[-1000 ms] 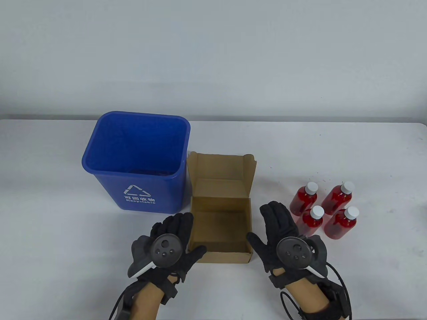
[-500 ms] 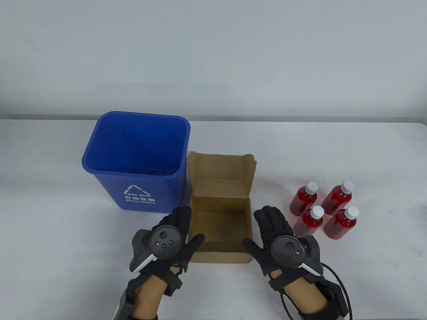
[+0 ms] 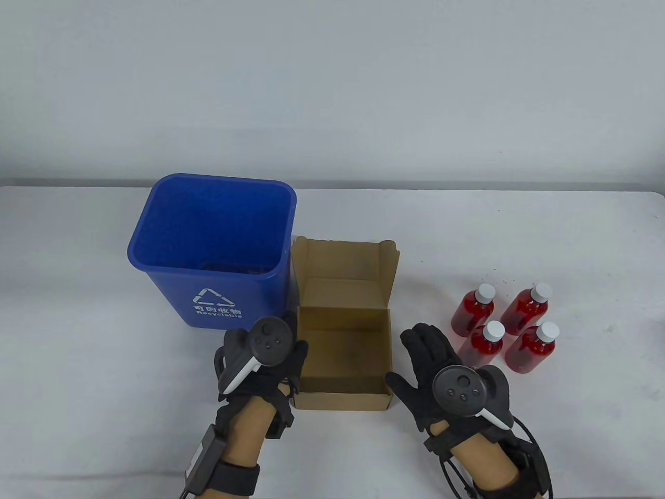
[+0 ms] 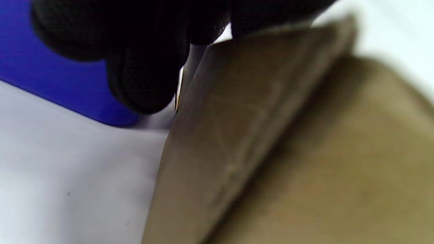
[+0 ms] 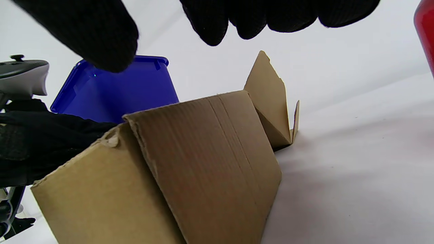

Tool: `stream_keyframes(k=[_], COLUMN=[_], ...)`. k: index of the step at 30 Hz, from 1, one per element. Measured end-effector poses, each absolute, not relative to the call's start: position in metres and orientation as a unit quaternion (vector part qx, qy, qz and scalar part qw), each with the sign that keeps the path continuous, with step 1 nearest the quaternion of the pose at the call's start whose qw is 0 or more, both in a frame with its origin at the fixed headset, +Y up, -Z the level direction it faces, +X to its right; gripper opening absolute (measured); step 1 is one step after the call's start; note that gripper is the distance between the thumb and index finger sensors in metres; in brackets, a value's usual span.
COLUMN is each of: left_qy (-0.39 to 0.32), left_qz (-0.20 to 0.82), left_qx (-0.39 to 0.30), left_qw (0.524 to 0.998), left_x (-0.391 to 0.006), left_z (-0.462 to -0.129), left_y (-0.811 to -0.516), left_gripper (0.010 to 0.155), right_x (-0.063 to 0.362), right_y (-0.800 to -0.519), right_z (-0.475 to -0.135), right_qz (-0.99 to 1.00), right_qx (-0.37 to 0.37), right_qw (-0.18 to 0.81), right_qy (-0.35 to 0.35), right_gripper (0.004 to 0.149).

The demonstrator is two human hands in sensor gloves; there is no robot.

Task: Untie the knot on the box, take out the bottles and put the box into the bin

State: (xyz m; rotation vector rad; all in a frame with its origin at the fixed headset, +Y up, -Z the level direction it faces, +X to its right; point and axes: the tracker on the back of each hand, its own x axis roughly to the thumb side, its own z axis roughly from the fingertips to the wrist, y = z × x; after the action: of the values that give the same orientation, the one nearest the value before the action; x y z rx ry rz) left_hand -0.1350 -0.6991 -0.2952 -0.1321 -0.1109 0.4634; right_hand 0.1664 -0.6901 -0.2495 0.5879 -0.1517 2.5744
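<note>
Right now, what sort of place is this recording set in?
Probably a lab-style data-collection setup: a bare white table against a blank wall, staged props, and tracker-fitted gloves on the left hand and right hand.

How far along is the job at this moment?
Done: the box lies open and empty, no string on it, and four red bottles stand on the table to its right. In hand: the left hand is at the box's left wall, the right hand open beside its right wall. Left: lifting the box into the blue bin.

On the blue bin [image 3: 213,260], left of centre, we read a white recycling triangle, Chinese characters and "Recyclable".
</note>
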Motion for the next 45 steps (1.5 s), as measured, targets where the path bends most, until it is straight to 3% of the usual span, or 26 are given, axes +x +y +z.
stream_keyframes(k=[3,11,16,27,32,34,40,45], left_qy=[-0.035,-0.017,-0.002,0.032,0.037,0.043,0.042,-0.006], left_qz=[0.286,0.259,0.259,0.322,0.324,0.323,0.345,0.312], left_qx=[-0.087,-0.19,-0.191,-0.244,-0.257,-0.251,-0.286,-0.275], left_qw=[0.954,0.947,0.947,0.914,0.91,0.912,0.893,0.909], left_x=[-0.134,-0.127,-0.127,-0.13,-0.13,-0.132,-0.133,-0.126], left_z=[-0.296,-0.3,-0.31,-0.321,-0.321,-0.323,-0.323,-0.321], left_y=[-0.697,-0.694,-0.7,-0.727,-0.728,-0.733,-0.74,-0.729], left_gripper=[0.069,0.087,0.097,0.086,0.067,0.053,0.056,0.052], right_x=[0.167,0.167,0.168,0.172,0.173,0.173,0.174,0.175], right_y=[-0.688,-0.686,-0.686,-0.685,-0.685,-0.685,-0.685,-0.685], right_z=[-0.248,-0.244,-0.244,-0.245,-0.246,-0.246,-0.246,-0.245], right_qz=[0.942,0.939,0.939,0.939,0.938,0.938,0.939,0.944], right_qx=[0.219,0.225,0.224,0.222,0.222,0.222,0.219,0.216], right_qw=[0.248,0.252,0.255,0.258,0.262,0.262,0.263,0.249], right_qy=[-0.057,-0.059,-0.059,-0.054,-0.048,-0.047,-0.039,-0.029], right_gripper=[0.077,0.077,0.077,0.077,0.076,0.076,0.076,0.076])
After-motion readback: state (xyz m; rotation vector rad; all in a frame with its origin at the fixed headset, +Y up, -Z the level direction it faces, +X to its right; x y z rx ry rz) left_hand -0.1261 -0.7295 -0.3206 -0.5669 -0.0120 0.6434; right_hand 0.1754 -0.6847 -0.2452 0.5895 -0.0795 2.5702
